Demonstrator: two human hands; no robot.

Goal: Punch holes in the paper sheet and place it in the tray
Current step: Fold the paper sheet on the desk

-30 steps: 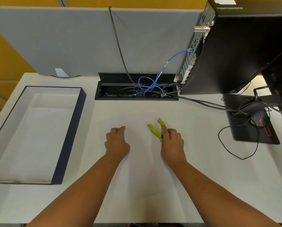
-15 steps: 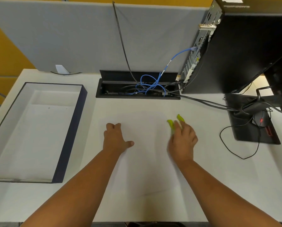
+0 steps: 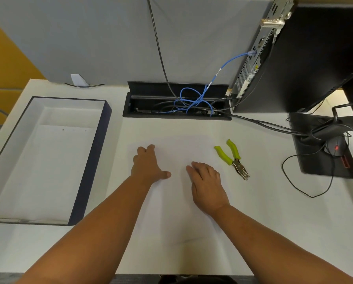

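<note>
Both hands lie flat with relaxed fingers on the paper sheet (image 3: pixel 171 201): left hand (image 3: pixel 149 167), right hand (image 3: pixel 207 185). The hole punch (image 3: pixel 234 157) rests unheld beside it. Grip both sheet edges evenly; carry it level to the tray (image 3: pixel 89 160).

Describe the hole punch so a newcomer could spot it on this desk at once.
Start at the black computer tower at the desk's back right, then come forward onto the white desktop. The hole punch lies there, just right of the right hand. It alone has lime-green handles and a metal nose.
</note>
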